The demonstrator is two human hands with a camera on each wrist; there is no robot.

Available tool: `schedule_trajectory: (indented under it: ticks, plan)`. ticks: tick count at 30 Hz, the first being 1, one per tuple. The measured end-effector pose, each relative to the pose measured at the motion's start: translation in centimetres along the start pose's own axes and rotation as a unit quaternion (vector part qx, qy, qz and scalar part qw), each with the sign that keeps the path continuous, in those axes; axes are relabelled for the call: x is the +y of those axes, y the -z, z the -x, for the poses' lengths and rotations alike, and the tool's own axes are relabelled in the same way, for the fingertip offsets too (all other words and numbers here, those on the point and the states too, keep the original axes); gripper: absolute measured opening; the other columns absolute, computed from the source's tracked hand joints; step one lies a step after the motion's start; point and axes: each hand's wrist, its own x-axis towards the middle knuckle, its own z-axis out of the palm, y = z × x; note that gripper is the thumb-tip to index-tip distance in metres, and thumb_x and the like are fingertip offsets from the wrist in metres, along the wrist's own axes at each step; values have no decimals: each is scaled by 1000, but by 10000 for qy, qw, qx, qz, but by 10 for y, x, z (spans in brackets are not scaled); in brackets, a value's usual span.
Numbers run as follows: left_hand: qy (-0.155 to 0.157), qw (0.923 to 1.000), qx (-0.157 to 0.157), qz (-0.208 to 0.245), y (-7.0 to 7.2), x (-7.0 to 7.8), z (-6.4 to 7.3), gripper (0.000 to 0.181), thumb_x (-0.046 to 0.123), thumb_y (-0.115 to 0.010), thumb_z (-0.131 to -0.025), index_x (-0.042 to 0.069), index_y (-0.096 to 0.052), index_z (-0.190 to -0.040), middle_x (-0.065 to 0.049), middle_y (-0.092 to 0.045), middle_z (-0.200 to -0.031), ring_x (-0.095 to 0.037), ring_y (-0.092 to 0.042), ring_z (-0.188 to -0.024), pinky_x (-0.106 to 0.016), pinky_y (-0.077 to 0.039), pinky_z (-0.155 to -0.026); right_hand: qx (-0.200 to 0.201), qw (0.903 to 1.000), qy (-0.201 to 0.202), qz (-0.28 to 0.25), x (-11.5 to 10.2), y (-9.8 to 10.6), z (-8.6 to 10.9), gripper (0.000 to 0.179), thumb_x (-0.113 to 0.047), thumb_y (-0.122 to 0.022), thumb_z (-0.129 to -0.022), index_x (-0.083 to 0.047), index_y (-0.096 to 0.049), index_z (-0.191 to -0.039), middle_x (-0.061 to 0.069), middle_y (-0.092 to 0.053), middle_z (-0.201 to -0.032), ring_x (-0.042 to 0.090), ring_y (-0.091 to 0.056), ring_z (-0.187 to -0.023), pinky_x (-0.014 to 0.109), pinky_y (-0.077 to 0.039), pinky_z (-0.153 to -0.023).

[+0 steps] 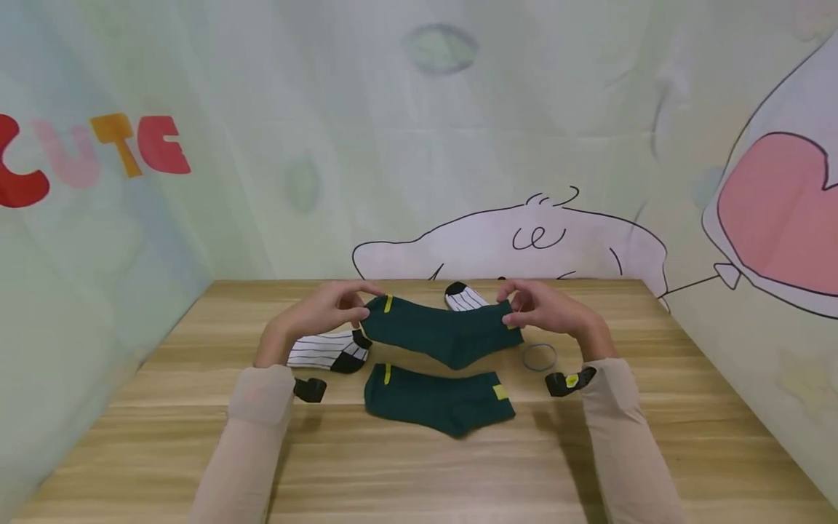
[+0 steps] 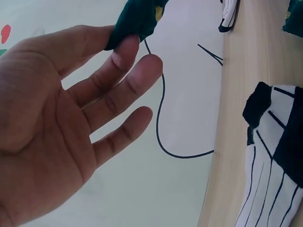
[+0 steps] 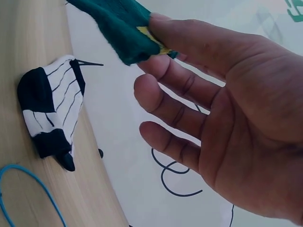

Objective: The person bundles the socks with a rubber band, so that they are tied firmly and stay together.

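Observation:
A dark green sock (image 1: 445, 331) with yellow marks is stretched sideways between two hands, raised over the table. My left hand (image 1: 327, 311) pinches its left end between thumb and fingers; in the left wrist view that end of the green sock (image 2: 137, 21) shows at the fingertips. At the other end, my right hand (image 1: 546, 306) pinches the sock near a yellow patch (image 3: 151, 38). A second green sock (image 1: 439, 400) lies flat on the table just in front, pointing the same way as the held one.
One white striped sock (image 1: 324, 351) with black patches lies beside the left wrist. Another striped sock (image 1: 465, 298) lies behind the held sock, partly hidden by it. A thin blue loop (image 1: 540, 356) rests on the wooden table (image 1: 327, 466). A printed curtain (image 1: 327, 145) hangs behind the table.

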Motion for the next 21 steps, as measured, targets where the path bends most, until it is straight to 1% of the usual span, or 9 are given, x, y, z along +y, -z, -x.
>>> schedule_trajectory:
  ticks: [3,5,7,9,12,16,19,21]
  plan:
    - [-24,9998,-135,170,1,1,2,41,10,-58,-102,13,-53,-142,-11,-67,-86,-40,-63,-85,-49,-50,-80,-101,9999,29,46,-1,2,2,30,-15,-73,-92,-8,-58,-117,7,-61,-86,25,-57,-81,39,-49,-75]
    - [-39,9995,-226,225,1,1,3,42,11,-58,-102,14,-52,-143,-16,-67,-86,-40,-63,-84,-49,-50,-80,-201,9998,11,26,-3,3,3,29,-15,-74,-91,-8,-59,-116,7,-61,-85,24,-57,-80,38,-49,-73]
    - [-43,9990,-345,274,1,2,5,42,11,-59,-101,14,-52,-143,-18,-67,-87,-40,-63,-84,-47,-50,-79,-341,9994,-37,-65,-5,4,4,30,-15,-75,-91,-6,-59,-116,7,-61,-84,25,-57,-80,39,-49,-74]
    - [-45,9983,-494,306,1,2,5,43,11,-59,-101,13,-52,-144,-15,-68,-88,-39,-63,-85,-47,-51,-80,-509,9984,-174,-148,-6,4,6,32,-16,-75,-91,-7,-59,-117,8,-62,-86,26,-58,-82,41,-50,-77]
    - [-24,9967,-716,393,2,1,7,45,9,-60,-101,9,-51,-145,-12,-67,-86,-40,-63,-85,-47,-51,-81,-751,9965,-347,-137,-7,3,6,35,-19,-75,-91,-8,-59,-120,8,-62,-88,26,-58,-85,43,-49,-80]
    - [0,9943,-975,429,2,2,9,46,9,-60,-100,5,-49,-145,-14,-66,-82,-42,-62,-81,-41,-51,-79,-991,9942,-415,-31,-8,2,6,34,-21,-75,-91,-9,-59,-119,8,-62,-88,25,-58,-86,41,-48,-78]
    - [14,9926,-1147,400,2,4,8,45,9,-61,-100,3,-51,-143,-15,-67,-82,-39,-63,-79,-36,-51,-77,-1180,9919,-458,-26,-9,1,5,32,-18,-75,-91,-8,-59,-117,8,-62,-88,25,-58,-85,38,-49,-77]
    - [20,9913,-1245,424,2,4,8,43,8,-60,-100,1,-52,-142,-15,-67,-82,-39,-63,-78,-36,-52,-76,-1320,9899,-511,-2,-9,0,4,31,-16,-75,-90,-8,-60,-116,8,-62,-87,24,-58,-84,37,-48,-76]
